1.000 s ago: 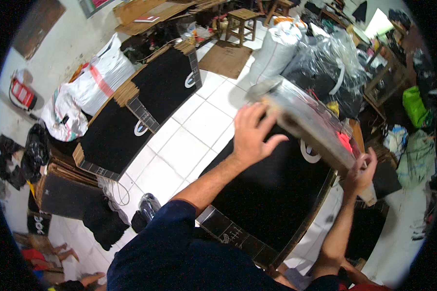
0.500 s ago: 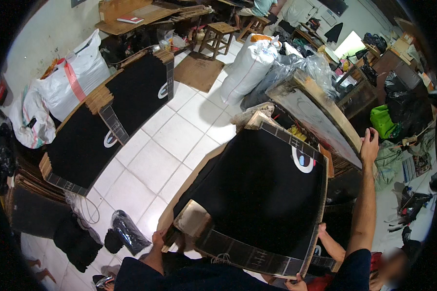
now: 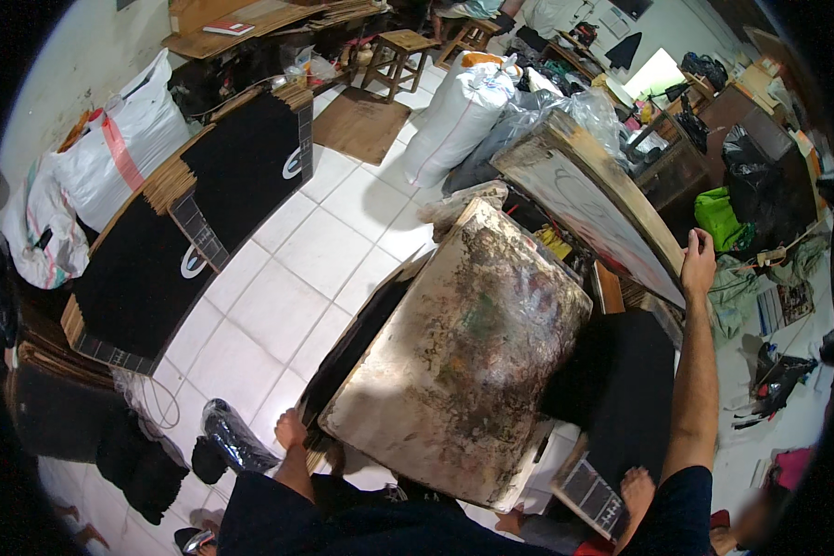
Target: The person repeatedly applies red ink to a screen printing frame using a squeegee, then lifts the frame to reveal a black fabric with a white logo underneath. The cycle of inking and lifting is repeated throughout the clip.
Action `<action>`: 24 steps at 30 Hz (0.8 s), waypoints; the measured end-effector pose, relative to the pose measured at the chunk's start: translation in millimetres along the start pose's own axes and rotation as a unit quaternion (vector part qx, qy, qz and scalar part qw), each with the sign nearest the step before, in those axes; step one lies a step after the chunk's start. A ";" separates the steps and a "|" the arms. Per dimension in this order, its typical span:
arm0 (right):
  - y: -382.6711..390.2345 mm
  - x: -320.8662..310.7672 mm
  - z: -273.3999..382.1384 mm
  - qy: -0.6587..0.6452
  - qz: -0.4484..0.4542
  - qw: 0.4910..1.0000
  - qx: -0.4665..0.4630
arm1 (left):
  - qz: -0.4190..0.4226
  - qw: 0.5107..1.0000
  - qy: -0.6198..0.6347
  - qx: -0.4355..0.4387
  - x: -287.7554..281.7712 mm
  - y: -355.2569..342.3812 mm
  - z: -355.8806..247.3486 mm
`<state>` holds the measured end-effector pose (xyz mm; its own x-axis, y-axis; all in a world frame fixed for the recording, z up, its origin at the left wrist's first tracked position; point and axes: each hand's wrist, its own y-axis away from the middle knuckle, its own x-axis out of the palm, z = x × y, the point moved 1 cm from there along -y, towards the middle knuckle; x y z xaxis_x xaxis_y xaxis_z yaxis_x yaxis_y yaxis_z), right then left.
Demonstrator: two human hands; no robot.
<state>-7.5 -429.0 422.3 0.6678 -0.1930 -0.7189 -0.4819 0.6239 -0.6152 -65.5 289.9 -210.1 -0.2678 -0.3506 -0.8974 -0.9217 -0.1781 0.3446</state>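
The wood-framed screen (image 3: 595, 211) has a pale face with faint curved lines and reddish smears. It tilts on edge beside the stained board (image 3: 463, 343), facing left, its long axis slanting from upper left to lower right. My right fingers (image 3: 696, 245) grasp its rim; my left fingers' (image 3: 289, 430) grip I cannot tell.

head-worn left fisheye | faces down | near, above stained panel (image 3: 463, 343)
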 end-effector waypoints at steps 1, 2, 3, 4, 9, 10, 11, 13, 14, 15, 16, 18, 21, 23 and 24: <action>-1.1 -0.5 1.5 0.013 -0.003 1.000 0.008 | -0.086 0.995 0.009 0.041 -17.2 -13.1 -8.1; -2.6 -1.0 3.8 0.011 -0.002 1.000 0.005 | -0.118 0.992 0.008 0.052 -38.5 -25.1 -19.0; -4.6 -1.3 5.6 0.008 0.001 1.000 0.003 | -0.175 0.982 -0.007 0.070 -66.6 -42.0 -37.9; -6.0 -1.7 7.0 -0.003 0.014 1.000 0.017 | -0.169 0.984 -0.032 0.056 -102.0 -61.6 -58.0; -15.4 -2.8 8.1 0.012 0.022 1.000 0.009 | -0.336 0.928 -0.146 0.073 -337.2 -97.9 -128.7; -18.2 -1.1 8.1 0.034 0.001 0.999 0.007 | -0.343 0.931 -0.097 0.080 -382.8 -85.5 -124.3; -21.2 -1.4 7.1 0.033 0.000 0.999 0.009 | -0.377 0.917 -0.099 0.083 -423.9 -67.2 -114.9; -27.7 -0.1 6.3 0.042 0.011 0.999 0.019 | -0.428 0.899 -0.061 0.066 -499.1 -26.0 -81.3; -31.6 0.1 6.7 0.051 0.016 0.998 0.025 | -0.395 0.917 -0.059 0.009 -537.3 -12.3 -60.0; -34.7 0.5 7.6 0.062 0.016 0.998 0.023 | -0.461 0.886 -0.049 0.002 -569.8 5.6 -35.8; -37.3 0.1 8.4 0.054 0.025 0.998 0.024 | -0.470 0.880 -0.068 -0.004 -602.5 18.9 -8.9; -39.0 0.0 10.8 0.058 0.024 0.997 0.034 | -0.458 0.885 0.034 0.072 -657.9 36.1 48.4; -34.0 -1.2 13.0 0.053 0.030 0.997 0.044 | -0.456 0.884 0.088 0.050 -689.5 41.4 129.9; -27.8 -1.2 12.8 0.045 0.033 0.997 0.049 | -0.426 0.886 0.181 0.037 -668.0 33.1 166.5; -23.8 -0.7 11.7 0.045 0.036 0.997 0.047 | -0.450 0.864 0.219 0.045 -641.9 23.3 173.7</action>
<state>10.2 -434.9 441.2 0.5785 -0.2098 -0.7883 -0.4677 0.7064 -0.5312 36.2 670.6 326.1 0.6836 -0.4248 -0.5935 -0.7244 -0.4945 -0.4804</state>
